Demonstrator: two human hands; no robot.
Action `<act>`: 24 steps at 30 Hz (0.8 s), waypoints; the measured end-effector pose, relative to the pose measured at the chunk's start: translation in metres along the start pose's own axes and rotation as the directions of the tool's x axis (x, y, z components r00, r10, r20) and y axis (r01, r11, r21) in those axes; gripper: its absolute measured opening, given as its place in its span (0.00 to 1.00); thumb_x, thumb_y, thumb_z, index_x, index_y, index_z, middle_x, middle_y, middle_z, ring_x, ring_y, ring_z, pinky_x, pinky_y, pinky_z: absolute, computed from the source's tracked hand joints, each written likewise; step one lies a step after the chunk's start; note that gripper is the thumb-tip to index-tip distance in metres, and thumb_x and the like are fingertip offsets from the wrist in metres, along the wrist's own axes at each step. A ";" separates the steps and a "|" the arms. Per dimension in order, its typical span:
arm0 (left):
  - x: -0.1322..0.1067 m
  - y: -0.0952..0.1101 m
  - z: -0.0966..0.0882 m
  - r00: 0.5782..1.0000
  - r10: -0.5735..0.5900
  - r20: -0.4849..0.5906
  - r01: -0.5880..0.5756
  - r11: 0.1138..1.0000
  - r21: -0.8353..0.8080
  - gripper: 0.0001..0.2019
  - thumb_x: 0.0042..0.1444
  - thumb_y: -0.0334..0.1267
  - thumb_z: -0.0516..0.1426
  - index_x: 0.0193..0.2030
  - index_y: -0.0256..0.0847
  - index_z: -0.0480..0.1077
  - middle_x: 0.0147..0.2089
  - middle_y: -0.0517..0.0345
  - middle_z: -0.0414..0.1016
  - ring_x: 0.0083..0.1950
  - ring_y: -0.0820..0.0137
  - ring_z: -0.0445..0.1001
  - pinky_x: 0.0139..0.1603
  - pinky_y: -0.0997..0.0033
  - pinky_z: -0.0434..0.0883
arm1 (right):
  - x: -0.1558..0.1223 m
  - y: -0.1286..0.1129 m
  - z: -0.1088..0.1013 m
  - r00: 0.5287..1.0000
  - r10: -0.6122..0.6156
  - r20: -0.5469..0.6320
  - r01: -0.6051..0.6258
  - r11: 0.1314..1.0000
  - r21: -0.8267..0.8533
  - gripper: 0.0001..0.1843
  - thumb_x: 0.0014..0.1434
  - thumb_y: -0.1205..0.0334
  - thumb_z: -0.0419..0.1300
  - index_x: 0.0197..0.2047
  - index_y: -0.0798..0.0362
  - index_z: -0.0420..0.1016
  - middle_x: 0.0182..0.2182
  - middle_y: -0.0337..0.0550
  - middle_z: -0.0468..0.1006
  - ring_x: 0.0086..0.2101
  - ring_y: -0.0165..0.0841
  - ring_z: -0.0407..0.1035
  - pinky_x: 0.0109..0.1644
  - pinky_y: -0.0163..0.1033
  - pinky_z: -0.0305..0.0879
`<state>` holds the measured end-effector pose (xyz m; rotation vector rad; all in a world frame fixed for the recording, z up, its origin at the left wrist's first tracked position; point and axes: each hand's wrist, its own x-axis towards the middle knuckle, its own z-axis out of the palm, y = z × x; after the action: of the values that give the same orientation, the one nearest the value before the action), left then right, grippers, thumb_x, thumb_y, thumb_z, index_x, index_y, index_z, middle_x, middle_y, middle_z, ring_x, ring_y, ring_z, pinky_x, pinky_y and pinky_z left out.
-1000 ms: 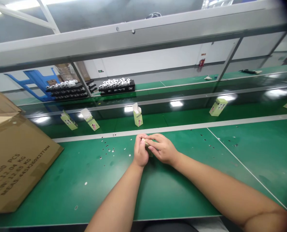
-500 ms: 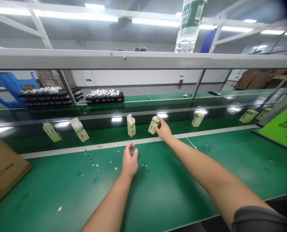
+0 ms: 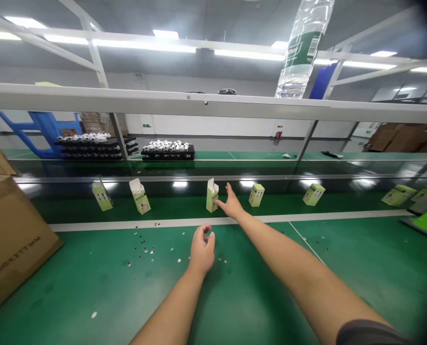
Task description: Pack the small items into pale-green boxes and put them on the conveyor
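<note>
My right hand is stretched out with its fingers spread, touching no box. It lies between an open-flapped pale green carton and a closed pale green box, nearer the open one. Both stand upright on the glossy dark green shelf. My left hand rests over the green bench mat, fingers loosely curled and nothing visible in them. Several tiny white and dark discs lie scattered to its left. More pale green boxes stand in a row along the shelf.
A brown cardboard carton stands at the left of the bench. A white strip runs along the mat's far edge. Behind a metal rail, black trays of black-and-white balls sit on a farther bench.
My hands have moved apart from holding a small box together. The right hand reached out and has let go of that box, which now stands upright on the shelf. The view has tilted up.
</note>
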<state>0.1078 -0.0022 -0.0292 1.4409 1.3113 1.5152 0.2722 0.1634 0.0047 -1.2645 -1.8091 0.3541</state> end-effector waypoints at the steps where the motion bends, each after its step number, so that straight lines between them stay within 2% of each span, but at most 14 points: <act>1: 0.001 -0.002 -0.001 1.000 -0.003 -0.015 0.003 1.000 -0.011 0.14 0.59 0.40 0.55 0.51 0.40 0.69 0.52 0.46 0.72 0.53 0.61 0.72 0.52 0.58 0.70 | 0.005 -0.006 0.012 0.997 0.072 0.024 -0.073 0.996 0.059 0.53 0.51 0.53 0.65 0.71 0.54 0.38 0.63 0.61 0.58 0.61 0.46 0.59 0.62 0.55 0.58; 3: 0.004 -0.004 -0.004 0.999 0.002 -0.035 -0.003 1.000 -0.019 0.15 0.60 0.41 0.55 0.52 0.40 0.69 0.52 0.46 0.72 0.54 0.61 0.72 0.52 0.59 0.70 | 0.010 -0.019 0.029 0.984 0.171 0.052 -0.176 0.977 0.119 0.48 0.50 0.55 0.65 0.68 0.54 0.46 0.57 0.59 0.67 0.54 0.45 0.67 0.57 0.53 0.64; 5: 0.006 -0.003 -0.007 0.999 0.014 -0.052 -0.014 1.000 -0.006 0.17 0.61 0.42 0.54 0.54 0.41 0.67 0.55 0.45 0.70 0.56 0.61 0.70 0.55 0.58 0.69 | 0.004 -0.034 0.039 0.979 0.202 0.030 -0.204 0.971 0.126 0.38 0.51 0.57 0.63 0.64 0.54 0.56 0.51 0.55 0.72 0.49 0.44 0.70 0.54 0.52 0.66; 7: 0.007 0.001 -0.011 0.995 0.018 -0.099 -0.018 1.000 0.008 0.20 0.61 0.44 0.54 0.58 0.41 0.64 0.60 0.44 0.66 0.61 0.60 0.66 0.59 0.56 0.66 | -0.017 -0.050 0.047 0.990 0.136 -0.048 -0.129 0.984 0.126 0.33 0.52 0.58 0.62 0.61 0.53 0.61 0.51 0.53 0.71 0.51 0.44 0.68 0.56 0.51 0.65; 9: 0.007 0.007 -0.013 0.988 0.017 -0.152 -0.017 1.000 -0.001 0.25 0.60 0.46 0.56 0.63 0.42 0.59 0.65 0.43 0.61 0.66 0.58 0.61 0.63 0.54 0.62 | -0.050 -0.065 0.052 0.996 -0.001 -0.091 0.013 0.992 0.126 0.35 0.51 0.58 0.63 0.62 0.52 0.60 0.53 0.52 0.69 0.53 0.44 0.65 0.59 0.51 0.63; 11: 0.007 0.013 -0.015 0.988 0.010 -0.152 -0.016 0.999 -0.037 0.29 0.59 0.47 0.57 0.65 0.43 0.57 0.65 0.44 0.62 0.66 0.57 0.62 0.63 0.55 0.62 | -0.087 -0.078 0.052 0.994 -0.103 -0.036 0.107 0.985 0.132 0.36 0.53 0.57 0.63 0.63 0.49 0.59 0.53 0.51 0.68 0.53 0.44 0.64 0.60 0.52 0.62; 13: 0.008 0.017 -0.016 0.995 0.001 -0.101 -0.010 0.995 -0.095 0.27 0.59 0.48 0.57 0.64 0.44 0.58 0.60 0.46 0.68 0.60 0.59 0.68 0.61 0.57 0.64 | -0.116 -0.086 0.044 0.989 -0.135 0.051 0.127 0.981 0.143 0.34 0.57 0.58 0.59 0.65 0.48 0.57 0.55 0.52 0.67 0.55 0.44 0.62 0.61 0.54 0.60; 16: 0.011 0.018 -0.018 0.999 -0.026 -0.032 0.018 0.973 -0.231 0.23 0.62 0.49 0.53 0.60 0.43 0.60 0.53 0.49 0.73 0.53 0.63 0.74 0.55 0.62 0.69 | -0.131 -0.085 0.029 0.969 -0.186 0.164 0.147 0.964 0.223 0.37 0.55 0.59 0.61 0.66 0.48 0.56 0.57 0.52 0.65 0.58 0.44 0.60 0.64 0.55 0.57; 18: 0.012 0.018 -0.019 0.999 -0.039 -0.002 0.037 0.953 -0.300 0.21 0.63 0.49 0.52 0.59 0.42 0.61 0.51 0.50 0.74 0.50 0.64 0.75 0.52 0.64 0.70 | -0.129 -0.081 0.024 0.975 -0.140 0.174 0.070 0.932 0.356 0.34 0.57 0.55 0.59 0.65 0.49 0.57 0.58 0.51 0.64 0.58 0.42 0.60 0.63 0.52 0.58; 19: 0.011 0.018 -0.019 0.999 -0.036 0.015 0.039 0.952 -0.303 0.21 0.63 0.49 0.52 0.58 0.41 0.62 0.50 0.50 0.74 0.49 0.65 0.75 0.51 0.64 0.71 | -0.127 -0.079 0.023 0.983 -0.076 0.165 -0.005 0.898 0.439 0.30 0.61 0.52 0.55 0.65 0.49 0.58 0.58 0.50 0.65 0.58 0.41 0.62 0.62 0.50 0.61; 22: 0.006 0.020 -0.018 0.996 0.049 0.072 -0.032 0.973 -0.227 0.20 0.62 0.52 0.52 0.53 0.41 0.67 0.47 0.51 0.75 0.47 0.64 0.74 0.50 0.65 0.70 | -0.126 -0.083 0.029 0.975 0.139 0.176 -0.220 0.737 0.639 0.25 0.68 0.48 0.40 0.59 0.51 0.64 0.52 0.49 0.72 0.52 0.38 0.68 0.55 0.45 0.68; 24: 0.001 0.022 -0.018 0.988 0.109 0.106 -0.081 0.968 -0.239 0.23 0.63 0.57 0.47 0.51 0.41 0.69 0.46 0.51 0.75 0.47 0.64 0.74 0.51 0.64 0.70 | -0.128 -0.092 0.032 0.959 0.175 0.224 -0.283 0.665 0.691 0.23 0.67 0.48 0.42 0.53 0.51 0.69 0.47 0.47 0.76 0.47 0.38 0.71 0.52 0.44 0.70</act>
<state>0.0940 -0.0111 -0.0058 1.4333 0.9700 1.5628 0.2036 0.0196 -0.0163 -0.8938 -1.3691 1.2020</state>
